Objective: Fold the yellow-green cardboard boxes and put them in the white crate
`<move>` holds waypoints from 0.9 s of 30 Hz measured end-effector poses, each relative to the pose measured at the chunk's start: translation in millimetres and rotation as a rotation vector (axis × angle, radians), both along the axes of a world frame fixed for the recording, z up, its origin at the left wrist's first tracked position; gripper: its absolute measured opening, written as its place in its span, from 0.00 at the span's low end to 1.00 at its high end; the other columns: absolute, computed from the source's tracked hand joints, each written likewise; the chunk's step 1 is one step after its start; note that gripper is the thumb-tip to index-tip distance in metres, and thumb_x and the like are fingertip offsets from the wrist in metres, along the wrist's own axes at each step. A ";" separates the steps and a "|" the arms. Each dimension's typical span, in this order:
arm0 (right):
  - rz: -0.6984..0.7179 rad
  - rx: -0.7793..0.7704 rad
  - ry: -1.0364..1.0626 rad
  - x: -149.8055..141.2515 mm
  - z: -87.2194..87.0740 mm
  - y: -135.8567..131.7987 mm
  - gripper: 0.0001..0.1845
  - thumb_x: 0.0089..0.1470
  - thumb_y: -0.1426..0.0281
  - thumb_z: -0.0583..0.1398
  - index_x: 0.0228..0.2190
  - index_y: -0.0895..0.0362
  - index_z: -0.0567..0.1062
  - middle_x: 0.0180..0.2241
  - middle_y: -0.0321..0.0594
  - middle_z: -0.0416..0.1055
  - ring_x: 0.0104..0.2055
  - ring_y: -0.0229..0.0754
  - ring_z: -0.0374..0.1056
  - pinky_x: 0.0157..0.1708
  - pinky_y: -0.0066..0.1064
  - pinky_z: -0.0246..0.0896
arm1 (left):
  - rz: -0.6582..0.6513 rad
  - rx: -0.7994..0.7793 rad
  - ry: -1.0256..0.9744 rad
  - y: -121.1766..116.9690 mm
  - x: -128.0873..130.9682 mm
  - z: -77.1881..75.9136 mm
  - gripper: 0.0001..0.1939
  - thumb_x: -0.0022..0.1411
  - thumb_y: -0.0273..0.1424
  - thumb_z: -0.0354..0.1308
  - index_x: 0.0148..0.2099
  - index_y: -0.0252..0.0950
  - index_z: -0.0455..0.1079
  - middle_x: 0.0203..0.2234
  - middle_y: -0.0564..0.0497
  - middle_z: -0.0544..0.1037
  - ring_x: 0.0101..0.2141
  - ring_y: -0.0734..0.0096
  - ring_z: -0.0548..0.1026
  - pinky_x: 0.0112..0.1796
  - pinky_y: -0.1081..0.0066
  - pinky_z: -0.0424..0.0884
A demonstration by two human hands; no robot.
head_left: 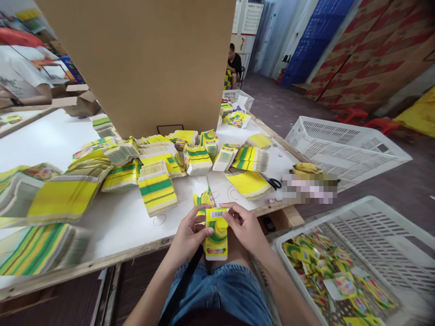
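Between my two hands, above my lap at the table's front edge, is a yellow printed card packet (216, 235) with a green-and-yellow picture and a barcode at its top. My left hand (193, 231) grips its left side, thumb across the front. The fingers of my right hand (239, 222) pinch its upper right corner. Just behind it on the table lies another yellow printed piece (204, 198), partly hidden by my hands. Stacks of yellow and green striped cards (158, 192) stand beyond, and a flat yellow sheet (249, 183) lies to the right.
Black-handled scissors (274, 183) lie near the table's right edge, by some bananas (306, 169). A white crate (370, 208) at my right holds many packets; another white crate (353, 140) stands behind. A large cardboard box (142, 68) rises at the back. People sit farther off.
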State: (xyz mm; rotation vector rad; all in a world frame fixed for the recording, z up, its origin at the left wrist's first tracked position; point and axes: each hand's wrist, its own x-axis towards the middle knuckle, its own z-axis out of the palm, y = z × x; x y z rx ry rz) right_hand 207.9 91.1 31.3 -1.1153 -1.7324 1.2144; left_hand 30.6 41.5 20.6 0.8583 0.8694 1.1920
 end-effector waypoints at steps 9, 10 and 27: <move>-0.237 0.191 -0.096 35.5 18.4 -15.9 0.10 0.57 0.63 0.59 0.35 0.54 0.78 0.36 0.43 0.76 0.38 0.47 0.70 0.40 0.37 0.63 | 0.000 0.085 0.159 0.9 25.9 -2.8 0.26 0.57 0.30 0.64 0.57 0.43 0.63 0.41 0.46 0.80 0.39 0.61 0.79 0.42 0.64 0.74; -0.336 0.318 -0.228 49.9 26.1 -17.1 0.10 0.57 0.62 0.59 0.35 0.53 0.78 0.37 0.44 0.75 0.39 0.48 0.68 0.42 0.39 0.62 | 0.023 0.115 0.236 2.7 23.1 -4.0 0.26 0.57 0.31 0.63 0.58 0.43 0.64 0.44 0.45 0.79 0.44 0.59 0.78 0.47 0.62 0.72; -0.283 -0.009 -0.564 -54.3 -52.8 47.6 0.05 0.47 0.73 0.64 0.30 0.59 0.77 0.28 0.47 0.77 0.38 0.51 0.72 0.41 0.36 0.58 | 0.122 0.176 0.890 18.0 -6.2 -34.4 0.10 0.61 0.28 0.55 0.41 0.37 0.78 0.48 0.41 0.79 0.58 0.48 0.68 0.56 0.53 0.63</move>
